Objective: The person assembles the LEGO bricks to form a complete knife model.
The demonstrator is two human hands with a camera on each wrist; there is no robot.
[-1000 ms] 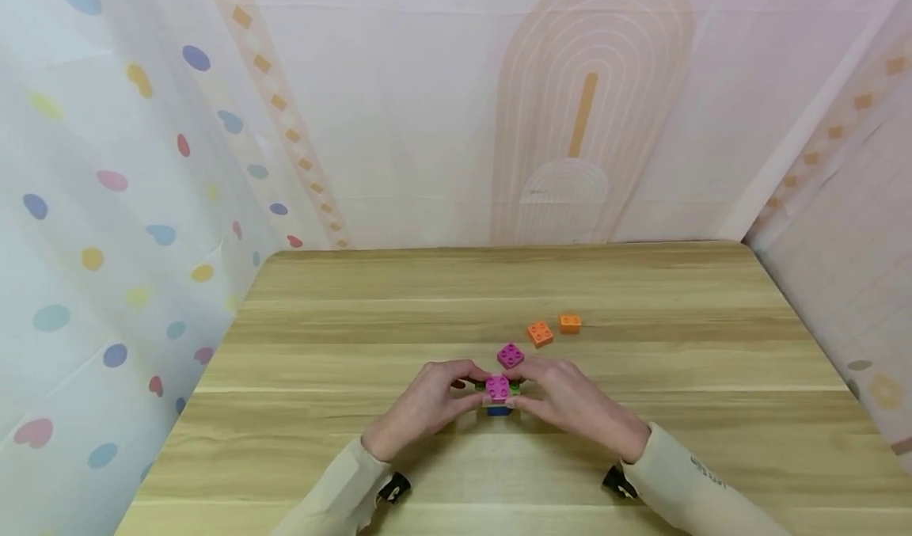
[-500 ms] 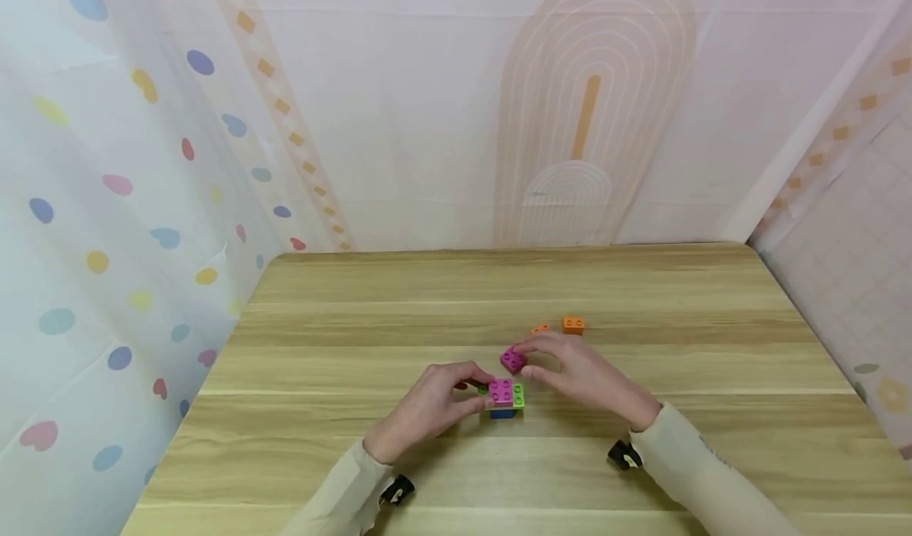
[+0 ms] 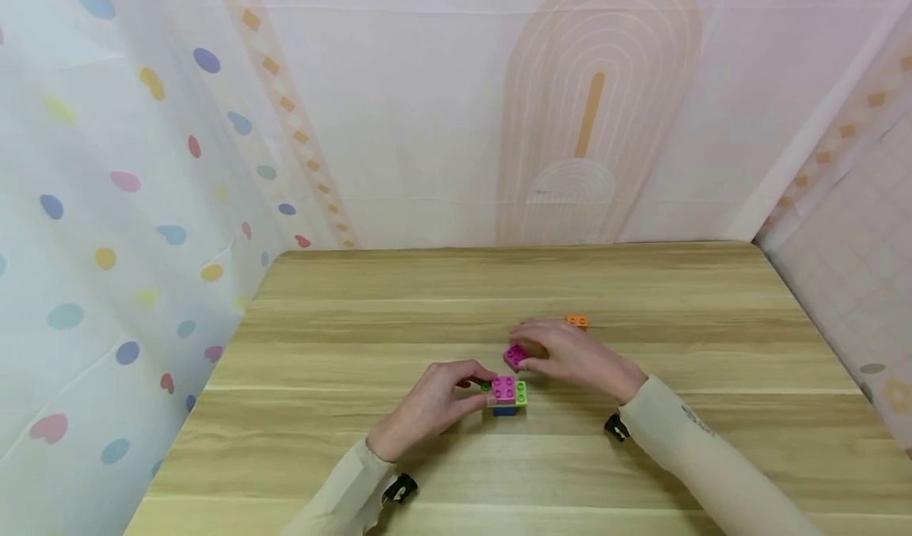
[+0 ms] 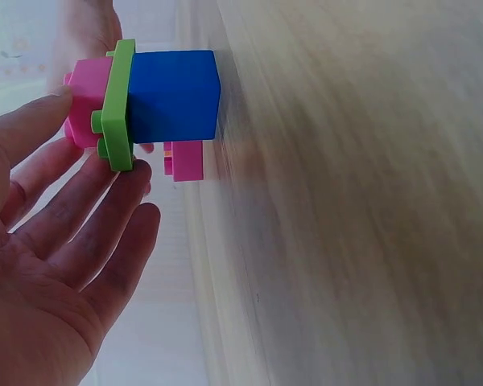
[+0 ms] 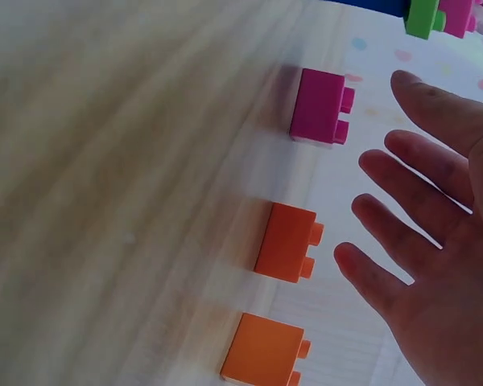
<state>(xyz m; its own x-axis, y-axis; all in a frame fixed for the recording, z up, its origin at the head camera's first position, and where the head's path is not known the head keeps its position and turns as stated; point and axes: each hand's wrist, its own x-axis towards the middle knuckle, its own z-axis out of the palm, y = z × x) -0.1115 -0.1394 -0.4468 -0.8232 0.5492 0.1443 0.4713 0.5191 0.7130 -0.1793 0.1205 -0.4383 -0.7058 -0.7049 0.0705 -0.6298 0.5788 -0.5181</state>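
A small stack of toy building bricks stands on the table: a blue brick (image 4: pixel 177 96) at the bottom, a lime green plate (image 4: pixel 119 108) across it, and a pink brick (image 3: pixel 503 389) on top. My left hand (image 3: pixel 440 401) pinches the pink brick at the stack's left side between thumb and fingers. Just behind the stack lies a magenta brick (image 5: pixel 318 106), studs up. Over and beside it hovers my right hand (image 3: pixel 573 355), thumb and fingers spread to either side. The right wrist view has those fingers fairly straight and apart from the brick.
Two orange bricks, one nearer (image 5: pixel 287 241) and one farther (image 5: pixel 263 350), sit beyond the magenta brick. In the head view my right hand covers the nearer one. The wooden table (image 3: pixel 356 306) ends at a patterned curtain (image 3: pixel 413 124) behind.
My right hand has let go of the stack and moved back and over to the magenta brick. The left hand keeps its hold; the stack stays put.
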